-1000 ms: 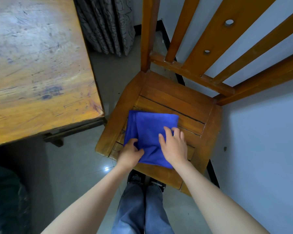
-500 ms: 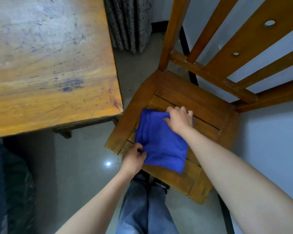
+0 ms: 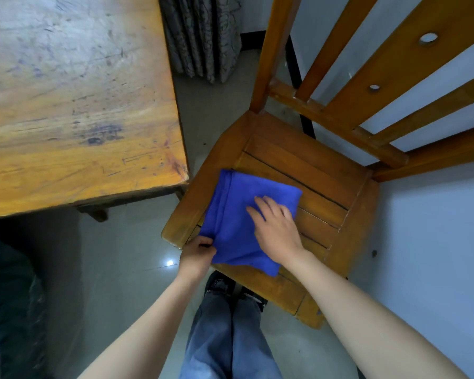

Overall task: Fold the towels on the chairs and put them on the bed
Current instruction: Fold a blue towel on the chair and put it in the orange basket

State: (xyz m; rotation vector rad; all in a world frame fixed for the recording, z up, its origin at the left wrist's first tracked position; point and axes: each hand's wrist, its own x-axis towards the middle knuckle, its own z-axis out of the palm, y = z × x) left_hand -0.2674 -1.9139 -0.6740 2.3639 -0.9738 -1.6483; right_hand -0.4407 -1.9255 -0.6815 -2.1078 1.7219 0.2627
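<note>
On my feed the biggest thing is the wooden table (image 3: pixel 66 119), filling the upper left, its orange top scuffed, scratched and stained dark near the corner. The pale wall (image 3: pixel 435 242) takes the right side, and glossy grey floor tile (image 3: pixel 121 269) runs beneath everything, catching one small spot of light. The wooden chair (image 3: pixel 312 165) stands close against that wall, its slatted seat just beside the table corner (the back rails have two round holes). A grey patterned curtain (image 3: pixel 203 36) hangs at the top, behind the table edge. Blue jeans (image 3: pixel 225 337) and dark shoes (image 3: pixel 219 285) show at the bottom, right at the seat's front. The blue towel (image 3: pixel 238 214) lies folded into a rough rectangle on the seat's left half, one corner over the front rail. My right hand (image 3: pixel 278 231) lies flat on it, fingers straight and slightly spread, pressing down. My left hand (image 3: pixel 196 254) pinches the towel's near left corner between thumb and curled fingers.
</note>
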